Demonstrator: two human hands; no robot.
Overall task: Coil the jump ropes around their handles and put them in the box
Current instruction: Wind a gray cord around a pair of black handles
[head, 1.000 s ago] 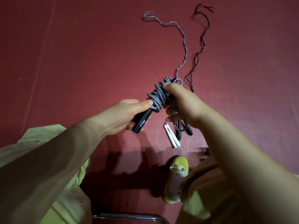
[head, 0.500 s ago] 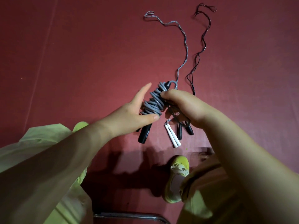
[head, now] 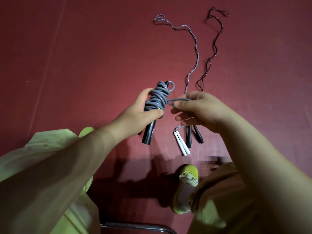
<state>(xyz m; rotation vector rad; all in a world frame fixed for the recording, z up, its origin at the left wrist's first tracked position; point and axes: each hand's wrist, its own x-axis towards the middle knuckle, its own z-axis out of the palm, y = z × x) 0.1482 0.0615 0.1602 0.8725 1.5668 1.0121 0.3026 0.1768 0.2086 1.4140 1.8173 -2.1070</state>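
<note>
My left hand [head: 141,114] grips a grey jump rope [head: 156,98] coiled thickly around its black handles [head: 148,134], held above the red floor. My right hand [head: 199,108] pinches the loose grey end of that rope, pulled out to the right of the coil. On the floor below lie a second rope's white handles [head: 181,143], its thin grey cord [head: 194,46] trailing away, and a third rope's black handles [head: 194,135] with a dark cord [head: 213,43]. No box is in view.
Red floor [head: 84,56] all around. My yellow-green shoe [head: 187,186] stands just below the handles on the floor. A metal bar [head: 135,227] crosses the bottom edge. Pale green clothing fills the lower left.
My left hand has closed around the coil again and turned it more upright. My right hand has drawn the rope's loose end out to the right, away from the bundle.
</note>
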